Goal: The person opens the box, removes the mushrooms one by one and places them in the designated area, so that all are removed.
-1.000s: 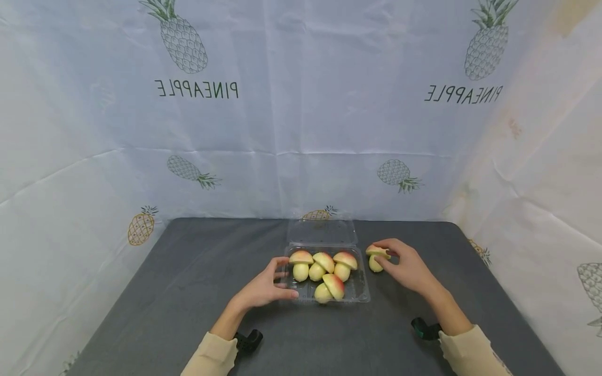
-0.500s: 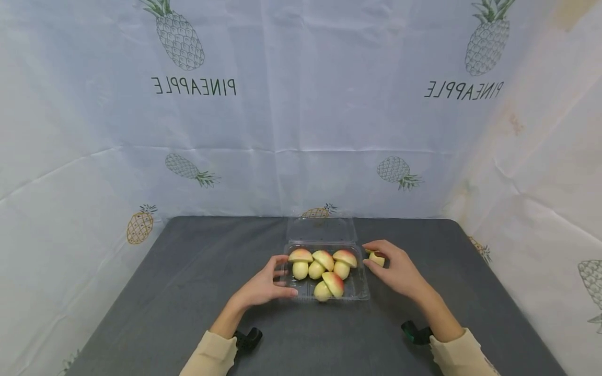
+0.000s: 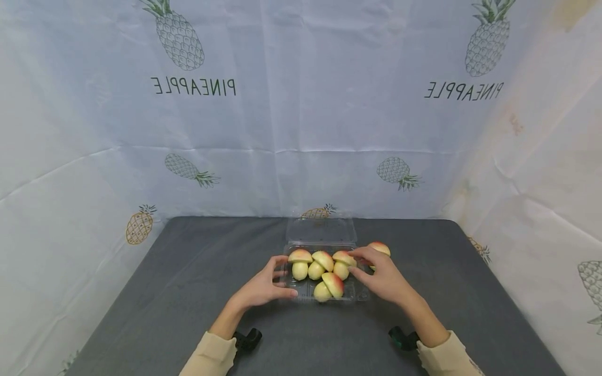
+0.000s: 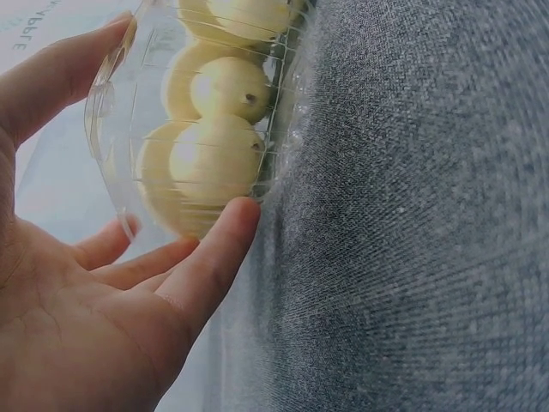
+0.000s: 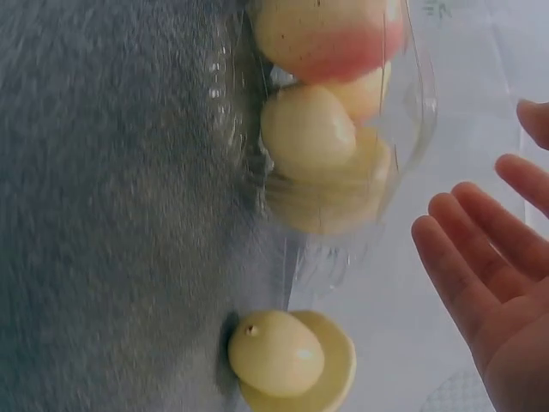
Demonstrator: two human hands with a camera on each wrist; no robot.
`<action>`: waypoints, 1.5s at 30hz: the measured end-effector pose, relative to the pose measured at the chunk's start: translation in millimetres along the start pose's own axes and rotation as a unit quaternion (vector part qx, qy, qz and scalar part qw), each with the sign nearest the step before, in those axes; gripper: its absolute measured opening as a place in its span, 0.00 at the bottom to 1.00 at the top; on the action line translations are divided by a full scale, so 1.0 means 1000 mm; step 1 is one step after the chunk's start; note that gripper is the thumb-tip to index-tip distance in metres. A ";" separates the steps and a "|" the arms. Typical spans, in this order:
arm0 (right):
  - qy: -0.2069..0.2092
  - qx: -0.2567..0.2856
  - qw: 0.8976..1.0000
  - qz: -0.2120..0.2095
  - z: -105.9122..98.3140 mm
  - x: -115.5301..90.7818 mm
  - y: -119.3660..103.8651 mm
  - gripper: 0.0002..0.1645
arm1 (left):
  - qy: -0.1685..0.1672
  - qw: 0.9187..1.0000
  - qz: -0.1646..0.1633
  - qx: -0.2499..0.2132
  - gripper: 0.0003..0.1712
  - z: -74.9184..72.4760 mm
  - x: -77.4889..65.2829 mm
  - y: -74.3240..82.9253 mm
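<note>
A clear plastic clamshell box stands with its lid folded back and several yellow, red-blushed mushroom-shaped pieces inside. My left hand holds the box's left end, thumb at the front corner and fingers along the side. In the left wrist view, fingertips touch the plastic low down. Over the box's right end hovers my right hand, fingers spread and holding nothing. One more mushroom-shaped piece stands on the table right of the box, partly hidden behind that hand.
The dark grey table runs back to a pineapple-print sheet, which also walls both sides. A black wrist device sits on the left wrist, another device on the right.
My right hand has moved left, away from the loose mushroom-shaped piece, to over the box's right end. That piece stays on the table. The left hand has kept its place.
</note>
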State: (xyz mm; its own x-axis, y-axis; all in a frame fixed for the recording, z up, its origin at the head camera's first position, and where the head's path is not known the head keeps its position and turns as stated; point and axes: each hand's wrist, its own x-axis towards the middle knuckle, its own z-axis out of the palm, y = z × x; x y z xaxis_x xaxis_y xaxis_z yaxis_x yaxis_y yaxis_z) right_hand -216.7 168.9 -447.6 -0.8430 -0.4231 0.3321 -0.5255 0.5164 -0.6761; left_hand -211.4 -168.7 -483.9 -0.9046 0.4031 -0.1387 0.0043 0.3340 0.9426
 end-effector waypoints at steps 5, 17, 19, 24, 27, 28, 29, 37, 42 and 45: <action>-0.019 0.013 0.999 0.025 0.007 0.001 -0.005 0.25 | -0.002 1.000 0.003 0.000 0.53 0.000 -0.001 0.000; -0.056 0.038 0.997 0.039 0.026 0.005 -0.011 0.28 | -0.006 1.000 0.013 -0.003 0.52 -0.001 -0.002 -0.003; -0.062 0.032 0.997 0.042 0.029 0.005 -0.011 0.29 | -0.007 1.000 0.013 -0.002 0.52 -0.001 -0.002 -0.003; -0.064 0.013 0.997 0.051 0.035 0.007 -0.013 0.29 | -0.008 1.000 0.010 -0.004 0.52 0.000 -0.001 -0.002; -0.065 0.012 0.996 0.056 0.038 0.007 -0.014 0.29 | -0.007 1.000 0.009 -0.006 0.52 0.000 -0.001 -0.002; -0.067 0.013 0.996 0.057 0.039 0.008 -0.013 0.29 | -0.007 1.000 0.010 -0.007 0.52 0.000 -0.001 -0.002; -0.068 0.014 0.996 0.058 0.040 0.008 -0.013 0.29 | -0.007 1.000 0.010 -0.007 0.53 -0.001 -0.001 -0.002; -0.067 0.006 0.997 0.041 0.047 0.009 -0.013 0.29 | -0.008 1.000 0.011 -0.003 0.53 0.000 -0.001 -0.002; -0.073 0.000 0.997 0.035 0.050 0.010 -0.014 0.25 | -0.007 1.000 0.011 -0.001 0.53 -0.001 -0.002 -0.002; -0.082 -0.006 0.996 0.035 0.052 0.010 -0.015 0.23 | -0.006 1.000 0.010 0.002 0.53 -0.001 -0.002 -0.002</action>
State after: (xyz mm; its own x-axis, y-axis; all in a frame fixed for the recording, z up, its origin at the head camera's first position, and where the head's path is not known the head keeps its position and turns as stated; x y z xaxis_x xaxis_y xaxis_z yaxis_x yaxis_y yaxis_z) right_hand -211.4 118.6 -468.4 -0.8480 -0.5015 0.1716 -0.4682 0.5569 -0.6861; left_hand -209.8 -170.6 -484.9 -0.8989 0.4205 -0.1235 0.0239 0.3283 0.9443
